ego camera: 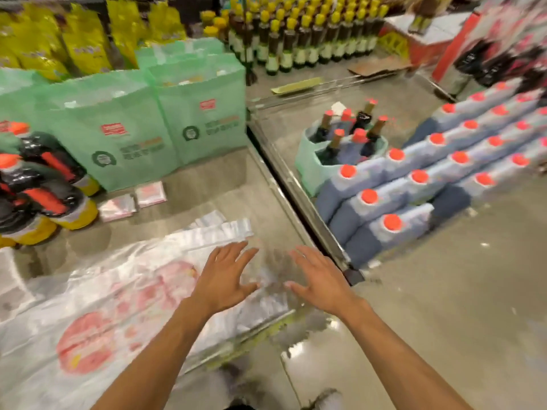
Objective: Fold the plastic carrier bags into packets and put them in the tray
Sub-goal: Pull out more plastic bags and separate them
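Left hand point(225, 279) and right hand point(319, 281) both spread wide, fingers straight, side by side. Left one's over the white carrier bag point(103, 306) lying on the table point(207, 187). 2 folded packets point(118, 207) sit at 10 o'clock from it, near green bags point(118, 128).

Surface: grey flat display platform point(207, 184) with a metal front edge.
Front: white translucent plastic carrier bag point(118, 291) with round red prints, spread flat.
Middle: small square pink-and-white folded plastic packets point(117, 207), two side by side.
Back: tall mint-green plastic bags point(118, 134), standing upright.
Left: dark bottles with orange caps and yellow bases point(44, 184), blurred.
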A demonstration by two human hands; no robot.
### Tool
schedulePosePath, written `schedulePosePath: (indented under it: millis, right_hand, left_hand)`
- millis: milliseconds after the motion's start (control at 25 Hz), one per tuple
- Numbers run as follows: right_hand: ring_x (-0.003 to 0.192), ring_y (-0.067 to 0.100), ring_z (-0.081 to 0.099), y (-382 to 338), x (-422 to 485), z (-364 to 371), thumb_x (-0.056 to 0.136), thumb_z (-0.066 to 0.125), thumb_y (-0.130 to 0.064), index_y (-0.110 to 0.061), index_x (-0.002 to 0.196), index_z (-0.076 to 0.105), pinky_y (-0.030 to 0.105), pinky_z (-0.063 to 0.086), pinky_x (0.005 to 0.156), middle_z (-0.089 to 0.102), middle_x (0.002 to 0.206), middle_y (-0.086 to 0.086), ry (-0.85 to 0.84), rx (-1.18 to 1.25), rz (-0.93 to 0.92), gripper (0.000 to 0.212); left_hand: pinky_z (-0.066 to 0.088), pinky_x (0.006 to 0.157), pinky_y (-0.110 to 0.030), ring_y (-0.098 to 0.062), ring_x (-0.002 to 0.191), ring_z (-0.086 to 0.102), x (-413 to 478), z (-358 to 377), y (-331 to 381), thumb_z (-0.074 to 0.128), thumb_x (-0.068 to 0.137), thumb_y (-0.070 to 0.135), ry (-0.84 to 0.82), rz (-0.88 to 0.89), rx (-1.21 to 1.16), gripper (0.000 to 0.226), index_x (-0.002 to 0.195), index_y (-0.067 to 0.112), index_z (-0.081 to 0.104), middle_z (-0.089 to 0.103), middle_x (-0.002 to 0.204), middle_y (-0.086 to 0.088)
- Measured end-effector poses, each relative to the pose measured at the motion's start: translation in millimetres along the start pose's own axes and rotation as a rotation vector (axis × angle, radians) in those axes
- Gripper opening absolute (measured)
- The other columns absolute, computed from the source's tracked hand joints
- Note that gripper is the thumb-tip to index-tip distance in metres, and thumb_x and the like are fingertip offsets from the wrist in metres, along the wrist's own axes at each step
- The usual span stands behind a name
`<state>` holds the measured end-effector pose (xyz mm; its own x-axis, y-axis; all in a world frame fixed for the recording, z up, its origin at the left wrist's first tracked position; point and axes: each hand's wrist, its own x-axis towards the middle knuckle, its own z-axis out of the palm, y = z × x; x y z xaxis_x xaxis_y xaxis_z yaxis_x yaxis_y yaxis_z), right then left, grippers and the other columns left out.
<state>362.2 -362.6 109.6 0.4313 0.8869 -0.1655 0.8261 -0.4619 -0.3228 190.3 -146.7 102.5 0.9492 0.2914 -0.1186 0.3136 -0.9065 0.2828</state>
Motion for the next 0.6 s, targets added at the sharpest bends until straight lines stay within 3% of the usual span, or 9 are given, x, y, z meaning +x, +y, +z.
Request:
schedulePosePath:
  millis: [160,360,600]
  right_hand:
    - [0.144,0.022,0.039,86,-82,-14,0.088,0.052,-0.066,-0.022,0.149,0.046,0.039,0.037,0.117,0.042,0.155,0.002,0.045,0.12,0.062,0.075]
    - [0.146,0.017,0.035,198,-206,-23,0.092,0.055,-0.062,-0.026,0.154,0.038,0.031,0.032,0.119,0.037,0.159,-0.002,0.07,0.188,0.216,0.074]
    - [0.147,0.016,0.032,299,-343,-38,0.095,0.058,-0.057,-0.026,0.155,0.038,0.03,0.031,0.119,0.037,0.159,-0.004,0.186,0.255,0.489,0.07]
  left_hand:
    - [0.037,0.112,-0.046,-0.024,0.142,0.041,21,21,117,0.052,0.084,0.077,-0.018,0.107,-0.053,0.08,0.151,0.033,0.042,0.044,0.156,0.001]
    - [0.047,0.106,-0.039,-0.024,0.132,0.052,49,62,257,0.063,0.085,0.069,-0.079,0.304,-0.133,0.076,0.145,0.025,0.05,0.054,0.146,-0.002]
    - [0.031,0.115,-0.031,-0.016,0.14,0.041,101,106,426,0.057,0.088,0.071,-0.214,0.562,-0.079,0.078,0.152,0.029,0.042,0.045,0.153,0.005]
